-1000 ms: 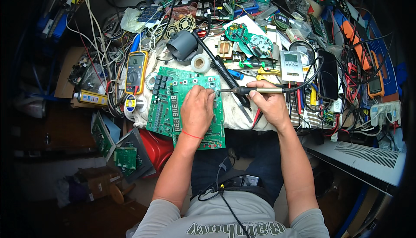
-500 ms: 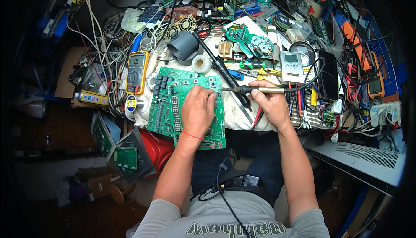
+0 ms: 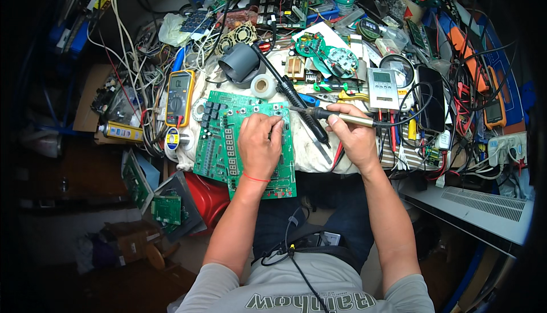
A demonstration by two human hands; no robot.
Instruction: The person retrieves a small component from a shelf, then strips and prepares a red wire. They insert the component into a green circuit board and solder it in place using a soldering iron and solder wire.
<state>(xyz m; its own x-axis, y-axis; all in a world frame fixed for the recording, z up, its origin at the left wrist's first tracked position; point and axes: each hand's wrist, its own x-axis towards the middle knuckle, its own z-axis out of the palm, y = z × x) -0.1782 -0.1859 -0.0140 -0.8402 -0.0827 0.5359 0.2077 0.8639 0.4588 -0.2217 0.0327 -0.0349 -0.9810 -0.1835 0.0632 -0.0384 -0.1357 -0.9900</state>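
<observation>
My right hand (image 3: 354, 136) is closed around a soldering iron (image 3: 320, 112), whose tip points left over the upper right corner of a green circuit board (image 3: 288, 168). My left hand (image 3: 260, 142) rests over the middle of this board, thumb and fingers drawn together in a pinch. Whatever they hold is too small or hidden to make out. Beside the hand, the board carries a column of seven-segment digit displays (image 3: 229, 150). A second green board (image 3: 209, 148) lies partly under it on the left. Just right of the boards lies a black solder sucker (image 3: 302, 108).
A yellow multimeter (image 3: 180, 97) lies to the left. Beyond the boards are a grey cup-like holder (image 3: 242, 64) and a white tape roll (image 3: 263, 86). Yellow-handled pliers (image 3: 353, 95), a silver meter (image 3: 383, 88) and a phone (image 3: 431, 99) lie to the right, among many cables.
The soldering iron's tip end has swung upward and away from my left hand, so the iron now slants. My left hand has barely moved on the board.
</observation>
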